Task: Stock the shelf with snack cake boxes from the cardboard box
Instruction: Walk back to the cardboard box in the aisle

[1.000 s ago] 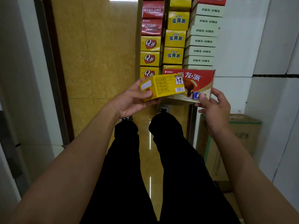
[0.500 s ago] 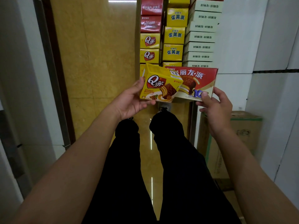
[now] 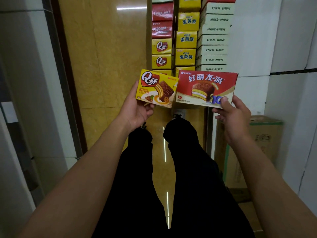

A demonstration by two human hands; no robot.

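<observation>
Midway through stocking, by the look of it; shelf (image 3: pixel 212 40) at upper centre of the frame already lined with stacked columns of snack boxes, red and yellow on the left, yellow in the middle, pale ones on the right; two more not yet placed, held side by side just below those stacks; yellow box (image 3: pixel 157 89) pinched at its lower left edge by the left hand (image 3: pixel 137 109), fingers curled behind it; red box (image 3: pixel 205 89) gripped at its lower right corner by the right hand (image 3: pixel 231 117), thumb on the front; cardboard box (image 3: pixel 264 140) on the floor at right, contents hidden, so remaining count unknown
</observation>
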